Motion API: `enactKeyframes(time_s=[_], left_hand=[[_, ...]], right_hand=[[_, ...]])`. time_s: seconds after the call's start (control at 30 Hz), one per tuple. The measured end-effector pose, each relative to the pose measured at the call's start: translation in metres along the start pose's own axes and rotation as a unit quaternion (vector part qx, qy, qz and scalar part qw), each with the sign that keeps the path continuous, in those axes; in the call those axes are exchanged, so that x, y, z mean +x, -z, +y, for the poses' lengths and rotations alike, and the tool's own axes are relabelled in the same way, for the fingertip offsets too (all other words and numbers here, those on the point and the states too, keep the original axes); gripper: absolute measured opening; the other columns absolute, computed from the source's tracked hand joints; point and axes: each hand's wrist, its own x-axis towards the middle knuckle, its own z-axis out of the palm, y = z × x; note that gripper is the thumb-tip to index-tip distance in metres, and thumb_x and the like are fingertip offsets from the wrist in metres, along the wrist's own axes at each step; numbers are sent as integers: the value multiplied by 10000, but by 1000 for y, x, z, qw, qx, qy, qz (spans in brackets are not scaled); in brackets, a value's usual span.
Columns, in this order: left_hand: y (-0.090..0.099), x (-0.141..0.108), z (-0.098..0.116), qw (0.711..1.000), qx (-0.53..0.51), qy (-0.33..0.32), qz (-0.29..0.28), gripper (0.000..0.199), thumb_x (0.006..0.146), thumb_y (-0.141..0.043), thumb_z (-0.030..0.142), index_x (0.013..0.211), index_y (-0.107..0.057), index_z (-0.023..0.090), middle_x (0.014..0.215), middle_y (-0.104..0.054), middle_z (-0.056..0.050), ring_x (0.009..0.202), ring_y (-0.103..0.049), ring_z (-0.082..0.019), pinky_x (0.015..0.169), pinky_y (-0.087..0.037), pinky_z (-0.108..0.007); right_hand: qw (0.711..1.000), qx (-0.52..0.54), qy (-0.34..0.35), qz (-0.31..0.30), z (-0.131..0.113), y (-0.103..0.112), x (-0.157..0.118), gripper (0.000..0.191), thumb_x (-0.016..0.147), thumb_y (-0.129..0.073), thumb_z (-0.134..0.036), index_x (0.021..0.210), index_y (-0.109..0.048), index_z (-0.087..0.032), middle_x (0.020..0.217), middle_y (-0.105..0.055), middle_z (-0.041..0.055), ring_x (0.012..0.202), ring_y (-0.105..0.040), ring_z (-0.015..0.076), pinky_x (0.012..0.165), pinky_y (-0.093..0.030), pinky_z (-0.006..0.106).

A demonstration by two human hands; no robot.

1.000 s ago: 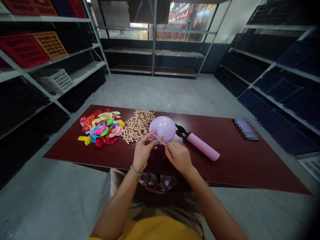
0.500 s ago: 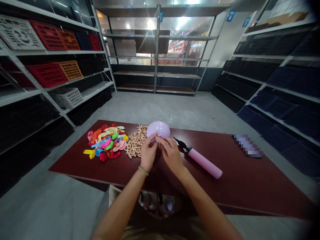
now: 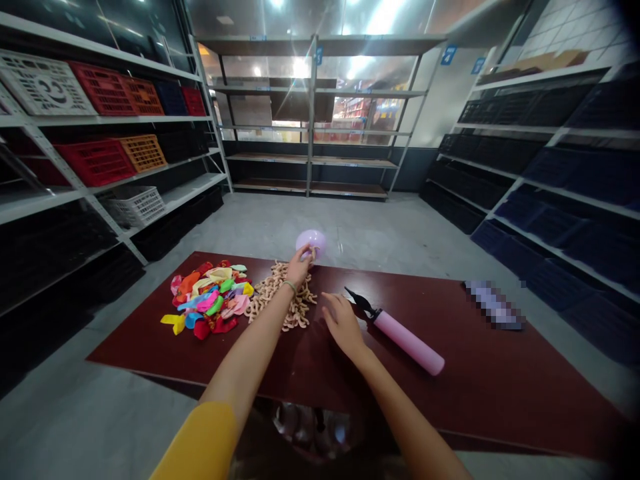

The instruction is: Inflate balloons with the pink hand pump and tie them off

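My left hand [image 3: 299, 267] stretches out past the far side of the table, its fingers closed at the tied end of an inflated lilac balloon [image 3: 310, 239]. A small beige piece shows at the balloon's neck by the fingertips. Below that arm lies a heap of beige curled pieces [image 3: 273, 293], partly covered by the forearm. My right hand [image 3: 344, 323] hovers low over the table with fingers apart and nothing in them. Just right of it lies a pink hand pump [image 3: 407, 340] with a black nozzle. Uninflated balloons in many colours [image 3: 210, 297] are piled on the left.
The dark red table [image 3: 480, 380] carries a pixelated flat object [image 3: 495, 305] at its right. Metal shelves [image 3: 310, 160] stand beyond the floor, with crates [image 3: 103, 87] on the left racks and dark bins [image 3: 565, 200] on the right.
The left hand has moved forward and away with the balloon, towards the table's far edge. My right hand has let go of the balloon's neck and opened. The view has tilted up slightly.
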Motion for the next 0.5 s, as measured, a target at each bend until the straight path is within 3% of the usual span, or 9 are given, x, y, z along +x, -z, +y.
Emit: enactKeyframes(time_s=[0.17, 0.3, 0.37, 0.43, 0.5], left_hand=[[-2, 5, -3, 994, 99, 7, -43, 482, 840, -624, 197, 1320, -589, 176, 1363, -579, -163, 792, -673, -130, 652, -536, -236], [9, -18, 2, 984, 164, -23, -70, 333, 886, -544, 173, 1191, -676, 147, 1182, -692, -144, 865, -690, -176, 733, -555, -287], [22, -40, 7, 977, 194, -48, -73, 286, 893, -540, 172, 1123, -710, 157, 1092, -724, -119, 910, -685, -189, 836, -545, -329], [42, -63, 13, 967, 227, -91, -70, 252, 886, -564, 166, 1070, -733, 199, 1134, -716, -83, 1046, -650, -194, 987, -479, -348], [70, -82, 21, 916, 341, -202, -63, 272, 909, -536, 179, 1101, -720, 235, 1164, -707, -62, 1113, -622, -198, 1028, -448, -361]], right_hand=[[1000, 15, -15, -20, 2, -2, -4, 344, 938, -462, -235, 1258, -584, -212, 1197, -626, 106, 1152, -559, 252, 1035, -443, 472], [999, 30, -17, -37, 1, -7, -6, 309, 956, -443, -256, 1216, -602, -201, 1174, -638, 110, 1129, -564, 256, 1016, -445, 475], [998, 34, -14, -48, 0, -10, -8, 299, 964, -432, -260, 1197, -612, -207, 1150, -649, 102, 1107, -573, 251, 996, -457, 461], [997, 36, -8, -61, -2, -13, -9, 291, 967, -427, -260, 1180, -621, -215, 1138, -660, 92, 1095, -582, 245, 982, -465, 444], [997, 36, -3, -75, -3, -14, -11, 282, 969, -429, -261, 1160, -632, -223, 1126, -673, 80, 1083, -593, 239, 968, -472, 430]])
